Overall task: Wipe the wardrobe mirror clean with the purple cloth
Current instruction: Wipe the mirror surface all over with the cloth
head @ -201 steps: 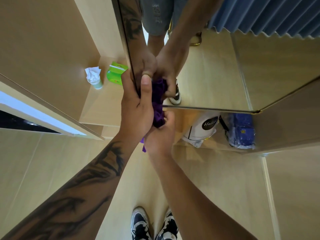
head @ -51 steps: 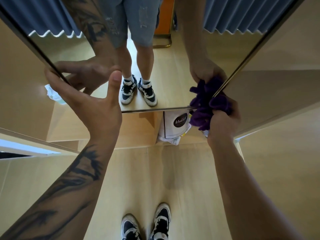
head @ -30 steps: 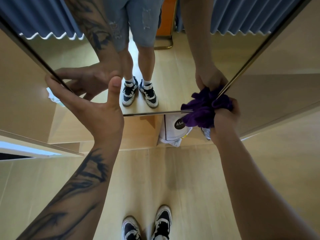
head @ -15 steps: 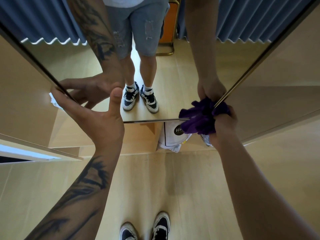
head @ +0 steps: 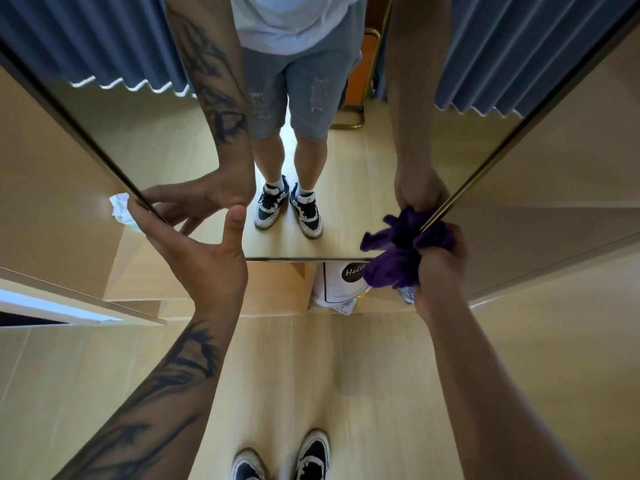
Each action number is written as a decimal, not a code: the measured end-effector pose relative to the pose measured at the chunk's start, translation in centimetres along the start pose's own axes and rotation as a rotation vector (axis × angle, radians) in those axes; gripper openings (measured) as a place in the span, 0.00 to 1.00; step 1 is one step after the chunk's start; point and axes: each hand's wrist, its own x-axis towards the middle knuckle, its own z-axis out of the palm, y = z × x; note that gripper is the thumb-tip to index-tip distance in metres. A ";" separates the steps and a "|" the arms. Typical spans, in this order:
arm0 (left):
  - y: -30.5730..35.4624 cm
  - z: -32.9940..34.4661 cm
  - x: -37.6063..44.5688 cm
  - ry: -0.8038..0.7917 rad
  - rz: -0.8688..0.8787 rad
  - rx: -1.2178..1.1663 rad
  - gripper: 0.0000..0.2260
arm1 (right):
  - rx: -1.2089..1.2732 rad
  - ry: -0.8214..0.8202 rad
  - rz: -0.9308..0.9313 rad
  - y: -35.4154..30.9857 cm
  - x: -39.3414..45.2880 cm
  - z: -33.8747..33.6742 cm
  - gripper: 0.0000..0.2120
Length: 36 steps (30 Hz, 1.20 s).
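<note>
Both hands are up at the wardrobe mirror (head: 346, 174): my left hand (head: 204, 258) is spread, fingers straight, with the fingertips laid over the mirror's left edge and the thumb standing free in front of the glass, while my right hand (head: 438, 268) is clenched round the bunched purple cloth (head: 398, 261) at the mirror's lower right corner. Compared with half a second ago, the cloth sits in nearly the same spot at that corner, and the left hand has kept its hold on the left edge; my view has tipped up a little, so more of the reflected shorts and a pale shirt now show. The cloth bulges out to the left of my right fist, pressed where the bottom edge meets the right frame, well apart from the left hand across the width of the glass. Below the mirror, in the open compartment, a white bag (head: 337, 282) with a dark round label stands just beside the cloth, partly hidden by it. Something white and crumpled (head: 119, 207) shows behind my left fingertips.
</note>
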 end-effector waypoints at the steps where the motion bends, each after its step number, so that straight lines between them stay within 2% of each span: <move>1: 0.1 -0.2 0.0 -0.017 -0.004 0.012 0.53 | -0.013 0.023 0.013 0.0 -0.1 0.2 0.25; 9: 3.5 -1.7 -0.7 -0.131 -0.110 0.078 0.54 | -0.071 0.214 0.013 -2.0 -1.6 0.6 0.23; 14: 8.7 -2.4 -3.1 -0.258 -0.003 0.126 0.47 | -0.225 0.200 0.001 -3.9 -3.1 0.9 0.17; 17: 13.0 -1.9 -4.4 -0.330 0.150 0.179 0.42 | -0.217 0.199 0.075 -6.1 -3.5 1.2 0.20; 21: 17.1 -1.1 -5.4 -0.296 0.514 0.418 0.33 | -0.343 0.119 0.049 -7.6 -5.7 0.9 0.20; 26: 20.3 -0.9 -4.5 -0.307 0.955 0.528 0.26 | -0.294 0.142 0.008 -8.5 -7.0 1.2 0.22; 29: 22.0 -0.5 -2.8 -0.260 1.083 0.522 0.28 | -0.301 0.129 0.013 -8.6 -7.2 0.9 0.22; 33: 23.8 0.5 -0.6 -0.173 1.178 0.465 0.28 | -0.269 0.120 0.112 -10.0 -6.1 0.8 0.20; 36: 24.0 1.4 1.1 -0.158 1.198 0.447 0.30 | -0.200 0.140 0.049 -10.9 -6.4 1.3 0.23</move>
